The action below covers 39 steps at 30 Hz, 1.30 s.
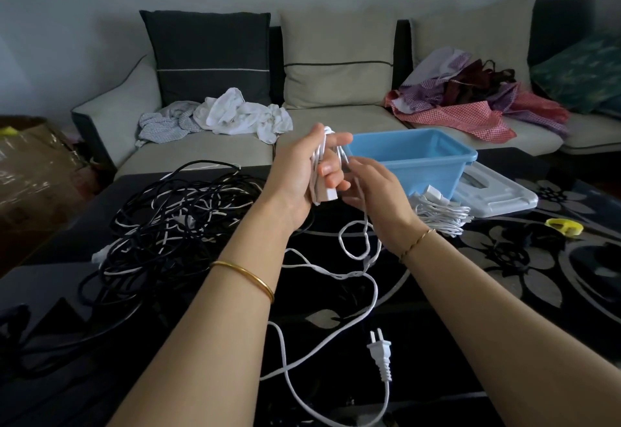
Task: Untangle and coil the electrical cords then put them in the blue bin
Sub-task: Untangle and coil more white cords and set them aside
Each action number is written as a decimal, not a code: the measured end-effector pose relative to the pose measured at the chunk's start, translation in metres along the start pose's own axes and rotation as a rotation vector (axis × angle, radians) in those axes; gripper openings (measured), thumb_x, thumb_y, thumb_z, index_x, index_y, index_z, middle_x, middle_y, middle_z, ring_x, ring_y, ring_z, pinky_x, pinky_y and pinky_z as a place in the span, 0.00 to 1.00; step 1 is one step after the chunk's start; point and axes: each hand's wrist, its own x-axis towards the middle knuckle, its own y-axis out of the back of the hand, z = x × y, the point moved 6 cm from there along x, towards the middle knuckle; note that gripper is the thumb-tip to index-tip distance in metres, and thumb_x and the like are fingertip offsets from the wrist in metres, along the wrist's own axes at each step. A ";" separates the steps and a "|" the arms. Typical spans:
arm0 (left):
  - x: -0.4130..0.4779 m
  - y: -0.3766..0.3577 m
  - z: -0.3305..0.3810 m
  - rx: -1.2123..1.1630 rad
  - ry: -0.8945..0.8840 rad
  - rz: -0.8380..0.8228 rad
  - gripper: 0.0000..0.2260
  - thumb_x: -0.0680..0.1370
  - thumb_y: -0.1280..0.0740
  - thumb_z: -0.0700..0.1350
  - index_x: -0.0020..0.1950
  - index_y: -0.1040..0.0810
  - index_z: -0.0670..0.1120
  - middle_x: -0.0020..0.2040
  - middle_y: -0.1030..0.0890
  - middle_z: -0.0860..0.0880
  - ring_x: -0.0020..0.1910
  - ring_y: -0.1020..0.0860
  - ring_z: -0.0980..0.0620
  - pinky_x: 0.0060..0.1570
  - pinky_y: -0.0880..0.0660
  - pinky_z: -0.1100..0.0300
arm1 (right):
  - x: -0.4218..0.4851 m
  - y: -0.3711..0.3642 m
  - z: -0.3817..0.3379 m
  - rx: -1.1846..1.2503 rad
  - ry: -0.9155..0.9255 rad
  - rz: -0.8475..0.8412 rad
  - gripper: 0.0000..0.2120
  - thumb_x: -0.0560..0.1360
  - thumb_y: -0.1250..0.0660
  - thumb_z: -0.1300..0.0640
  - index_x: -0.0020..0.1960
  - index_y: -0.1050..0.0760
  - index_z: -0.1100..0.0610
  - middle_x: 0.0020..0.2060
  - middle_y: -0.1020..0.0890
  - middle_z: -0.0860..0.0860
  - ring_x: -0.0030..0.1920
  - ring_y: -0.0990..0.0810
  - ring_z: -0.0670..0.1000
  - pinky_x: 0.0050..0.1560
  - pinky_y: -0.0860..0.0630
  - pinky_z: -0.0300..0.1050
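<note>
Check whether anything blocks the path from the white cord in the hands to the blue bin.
Nothing visible does. The blue bin stands open just behind the left hand holding the white cord; its lid lies beside it.

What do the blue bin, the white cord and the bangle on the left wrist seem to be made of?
The blue bin looks like moulded plastic: smooth walls, with a soft sheen on the rim. The white cord probably has a rubber or PVC sheath: it is matte and bends in loose loops. The bangle seems to be polished metal: it is gold-coloured with a bright highlight.
</note>
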 end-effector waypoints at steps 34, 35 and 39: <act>0.008 0.019 -0.019 1.130 -0.220 0.038 0.10 0.80 0.46 0.46 0.41 0.35 0.43 0.36 0.28 0.44 0.35 0.27 0.44 0.45 0.24 0.41 | -0.013 0.007 -0.051 -1.091 0.272 0.014 0.08 0.68 0.33 0.59 0.41 0.19 0.48 0.27 0.28 0.43 0.34 0.30 0.46 0.33 0.35 0.42; 0.007 0.019 -0.021 1.126 -0.178 0.030 0.11 0.80 0.46 0.48 0.42 0.34 0.43 0.35 0.28 0.46 0.33 0.27 0.45 0.45 0.23 0.41 | -0.011 0.013 -0.053 -1.090 0.300 0.063 0.08 0.68 0.33 0.60 0.39 0.20 0.47 0.28 0.28 0.43 0.37 0.29 0.47 0.35 0.35 0.42; -0.002 0.007 -0.018 1.155 -0.129 -0.053 0.18 0.79 0.40 0.58 0.39 0.32 0.44 0.30 0.27 0.49 0.25 0.27 0.49 0.35 0.24 0.52 | -0.004 0.032 -0.050 -0.960 0.305 0.136 0.08 0.69 0.30 0.56 0.35 0.23 0.44 0.36 0.19 0.47 0.48 0.23 0.51 0.47 0.24 0.51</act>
